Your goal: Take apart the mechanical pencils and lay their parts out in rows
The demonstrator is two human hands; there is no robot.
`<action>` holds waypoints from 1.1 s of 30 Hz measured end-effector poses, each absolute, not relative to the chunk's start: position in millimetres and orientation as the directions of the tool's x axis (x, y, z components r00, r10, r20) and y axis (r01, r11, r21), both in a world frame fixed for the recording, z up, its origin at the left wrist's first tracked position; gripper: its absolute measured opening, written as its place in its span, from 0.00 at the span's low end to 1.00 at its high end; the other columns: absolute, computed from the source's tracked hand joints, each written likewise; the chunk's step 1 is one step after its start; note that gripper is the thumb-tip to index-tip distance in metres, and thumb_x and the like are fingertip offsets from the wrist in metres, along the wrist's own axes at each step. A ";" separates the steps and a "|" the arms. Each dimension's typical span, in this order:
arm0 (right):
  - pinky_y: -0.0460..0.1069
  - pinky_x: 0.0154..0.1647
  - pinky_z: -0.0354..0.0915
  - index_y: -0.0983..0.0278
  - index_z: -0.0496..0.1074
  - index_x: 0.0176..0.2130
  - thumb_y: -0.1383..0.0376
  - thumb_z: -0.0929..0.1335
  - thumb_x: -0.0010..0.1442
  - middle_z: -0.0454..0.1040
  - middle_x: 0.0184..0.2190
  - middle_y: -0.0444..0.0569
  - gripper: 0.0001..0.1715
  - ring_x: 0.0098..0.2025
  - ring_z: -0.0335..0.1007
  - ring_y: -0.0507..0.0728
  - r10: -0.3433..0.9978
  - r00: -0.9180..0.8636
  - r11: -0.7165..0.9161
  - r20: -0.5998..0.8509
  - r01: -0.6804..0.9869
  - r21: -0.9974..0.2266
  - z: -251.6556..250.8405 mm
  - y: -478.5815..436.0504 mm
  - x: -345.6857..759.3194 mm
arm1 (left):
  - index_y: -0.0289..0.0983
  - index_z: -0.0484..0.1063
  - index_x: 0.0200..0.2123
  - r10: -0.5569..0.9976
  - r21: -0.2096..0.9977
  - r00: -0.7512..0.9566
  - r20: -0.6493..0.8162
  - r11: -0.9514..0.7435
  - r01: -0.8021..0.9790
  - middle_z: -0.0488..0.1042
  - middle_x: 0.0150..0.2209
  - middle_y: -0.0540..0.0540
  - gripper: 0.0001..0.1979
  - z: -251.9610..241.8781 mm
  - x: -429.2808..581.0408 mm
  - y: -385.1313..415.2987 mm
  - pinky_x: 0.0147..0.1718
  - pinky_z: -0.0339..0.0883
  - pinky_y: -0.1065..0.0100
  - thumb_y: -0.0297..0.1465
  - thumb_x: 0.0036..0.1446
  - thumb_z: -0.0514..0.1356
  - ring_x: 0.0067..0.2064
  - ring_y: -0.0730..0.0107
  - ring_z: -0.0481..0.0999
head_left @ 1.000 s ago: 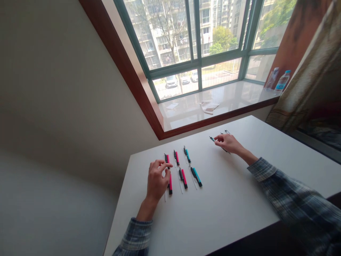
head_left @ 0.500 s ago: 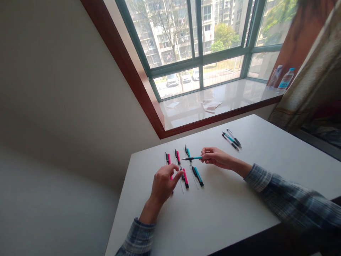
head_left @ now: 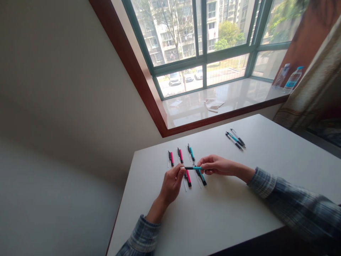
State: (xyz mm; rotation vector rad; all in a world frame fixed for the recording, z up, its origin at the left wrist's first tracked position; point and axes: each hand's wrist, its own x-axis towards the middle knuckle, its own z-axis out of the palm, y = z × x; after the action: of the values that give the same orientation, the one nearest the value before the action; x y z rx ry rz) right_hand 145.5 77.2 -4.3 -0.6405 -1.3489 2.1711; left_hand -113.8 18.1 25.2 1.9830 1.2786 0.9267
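My right hand (head_left: 216, 165) pinches a teal pen (head_left: 194, 168) and holds it level just above the white table (head_left: 239, 199). The curled fingers of my left hand (head_left: 172, 182) close on that pen's dark tip end. Beneath the hands, pens lie in two rows beside thin white strips: two pink pens (head_left: 172, 158) and a teal one (head_left: 191, 152) at the back, a pink pen (head_left: 188, 177) and a teal pen (head_left: 202, 177) in front. My left hand covers the front-left spot.
Three more pens (head_left: 236, 138) lie together at the table's far right. Behind the table runs a glossy window sill (head_left: 239, 94) with a crumpled cloth (head_left: 213, 105) and two water bottles (head_left: 293, 77). A curtain hangs at the right.
My right hand has carried a teal pen from the far-right group to the middle above the rows. My left hand has lifted off the pink pens and met the pen's tip.
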 end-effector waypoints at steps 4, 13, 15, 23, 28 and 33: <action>0.45 0.28 0.55 0.69 0.79 0.48 0.51 0.74 0.64 0.67 0.29 0.43 0.25 0.27 0.57 0.48 0.528 -0.843 -0.371 -0.103 -0.120 -0.921 3.7 71.3 145.0 | 0.37 0.77 0.42 0.930 0.852 0.236 0.280 -0.354 0.384 0.71 0.32 0.47 0.22 31.3 -109.4 19.0 0.35 0.61 0.66 0.47 0.71 0.51 0.33 0.67 0.66; 0.46 0.33 0.58 0.67 0.78 0.43 0.49 0.73 0.64 0.65 0.28 0.42 0.23 0.30 0.59 0.50 0.654 -0.756 -0.274 0.009 -0.248 -0.929 -2.7 65.0 134.6 | 0.38 0.81 0.47 0.959 0.978 0.232 0.165 -0.129 -0.165 0.75 0.47 0.40 0.22 43.5 -79.1 48.5 0.39 0.67 0.65 0.48 0.66 0.59 0.41 0.65 0.70; 0.46 0.34 0.59 0.67 0.78 0.42 0.49 0.73 0.63 0.68 0.29 0.44 0.23 0.31 0.61 0.51 0.725 -0.686 -0.150 0.053 -0.234 -0.961 -4.1 67.3 132.6 | 0.37 0.81 0.43 0.969 0.971 0.198 0.150 -0.106 -0.215 0.75 0.46 0.40 0.20 42.5 -72.3 54.5 0.39 0.66 0.67 0.48 0.65 0.61 0.41 0.66 0.70; 0.47 0.32 0.62 0.66 0.75 0.38 0.51 0.77 0.57 0.73 0.29 0.44 0.22 0.30 0.66 0.51 0.795 -0.606 -0.041 0.032 -0.106 -0.994 -9.9 64.9 131.3 | 0.38 0.83 0.39 0.991 0.977 0.089 0.098 -0.079 -0.197 0.76 0.50 0.41 0.19 26.2 -74.6 49.8 0.41 0.67 0.67 0.48 0.60 0.66 0.44 0.66 0.72; 0.44 0.24 0.48 0.66 0.74 0.43 0.48 0.74 0.61 0.64 0.28 0.40 0.24 0.24 0.52 0.46 0.686 -0.726 -0.260 -0.043 -0.190 -0.947 -6.8 60.2 132.8 | 0.37 0.83 0.42 0.992 0.966 0.113 0.059 -0.028 -0.257 0.78 0.46 0.41 0.21 21.0 -71.2 46.6 0.41 0.68 0.67 0.49 0.56 0.69 0.39 0.69 0.72; 0.45 0.24 0.46 0.68 0.75 0.41 0.46 0.70 0.66 0.58 0.26 0.39 0.26 0.24 0.48 0.46 0.702 -0.712 -0.265 -0.028 -0.224 -0.938 -0.3 60.6 136.9 | 0.36 0.84 0.41 0.989 0.979 0.100 0.109 -0.089 -0.183 0.79 0.46 0.41 0.21 20.2 -71.4 44.7 0.41 0.68 0.66 0.48 0.57 0.69 0.38 0.69 0.72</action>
State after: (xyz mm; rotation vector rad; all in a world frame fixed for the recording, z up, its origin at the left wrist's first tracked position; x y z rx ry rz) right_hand 136.9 60.6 -0.3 -0.6028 -1.3898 2.0196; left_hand -71.4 44.7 20.2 1.1973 0.9480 1.2785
